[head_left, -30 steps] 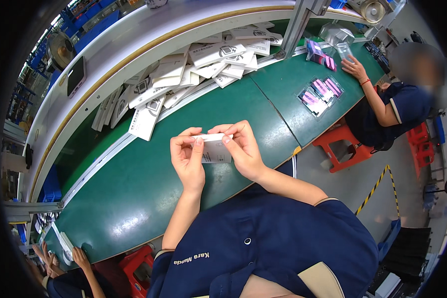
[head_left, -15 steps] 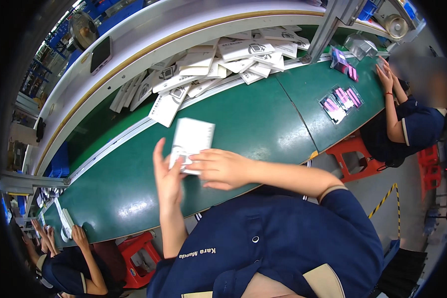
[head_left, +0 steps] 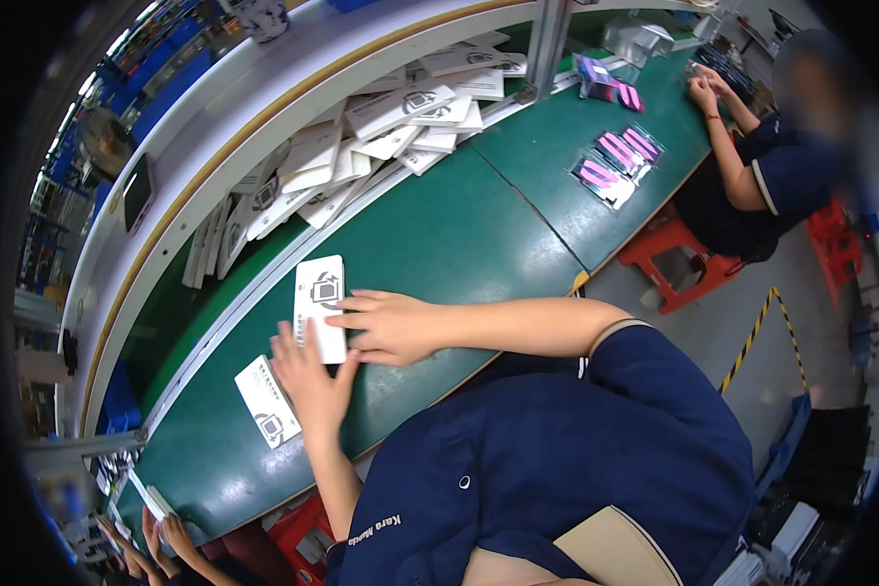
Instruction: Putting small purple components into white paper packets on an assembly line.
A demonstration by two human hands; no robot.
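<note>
A slim white box [head_left: 319,283] with a grey printed emblem lies on the green table in front of me. My right hand [head_left: 393,327] reaches in from the right, fingers stretched out, with its fingertips on the box's right edge. Over the box's near left part is my left hand [head_left: 310,379], its fingers spread and slightly blurred. Whether those fingers press on the box or hover just above it, I cannot tell. A second white box [head_left: 264,396] of like look lies flat to the left of my left hand.
A heap of similar white boxes [head_left: 400,107] fills the space under the white shelf [head_left: 205,127], where a phone [head_left: 138,193] lies. Pink-and-black packs [head_left: 617,161] lie toward a co-worker's hands [head_left: 708,90] at right. Another person's hands [head_left: 161,532] hold white pieces at lower left.
The box that was held up between both hands is no longer raised. Two boxes now rest on the table near me, and both hands are lower and spread. My view has shifted.
</note>
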